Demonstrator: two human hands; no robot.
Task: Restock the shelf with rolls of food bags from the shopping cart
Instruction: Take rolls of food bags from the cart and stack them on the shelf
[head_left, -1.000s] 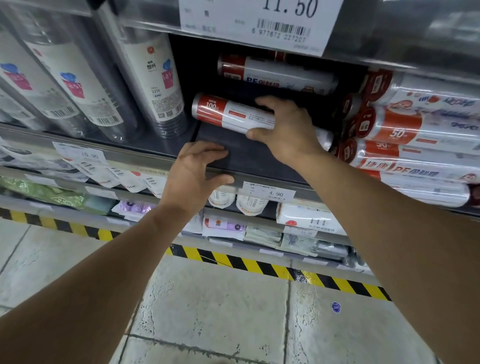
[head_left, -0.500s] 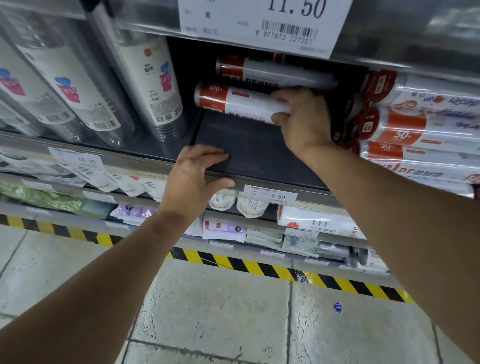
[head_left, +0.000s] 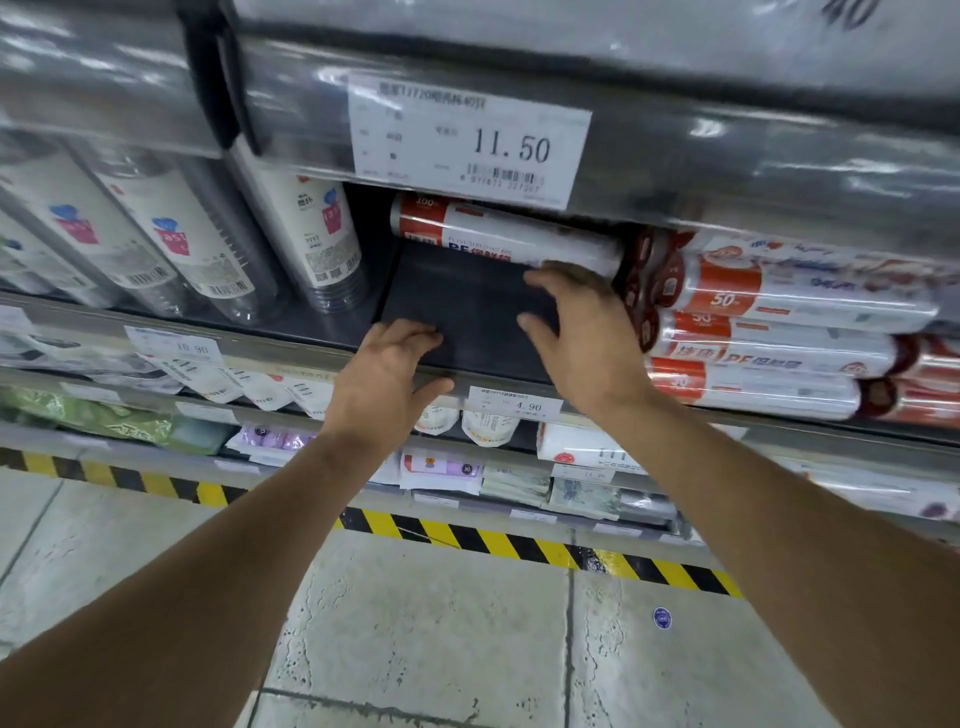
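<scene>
Roll (head_left: 498, 236) lies crosswise at far back of dark shelf (head_left: 457, 296), stacked rolls (head_left: 779, 332) to its right. Right hand (head_left: 582, 332) empty, fingers spread loose, tips just near roll's right end; contact unclear. Left hand (head_left: 384, 374) rests flat on shelf's near edge.

Grey tiled floor (head_left: 415, 639), yellow-black hazard stripe (head_left: 498, 543), small blue sticker (head_left: 661, 618).
</scene>
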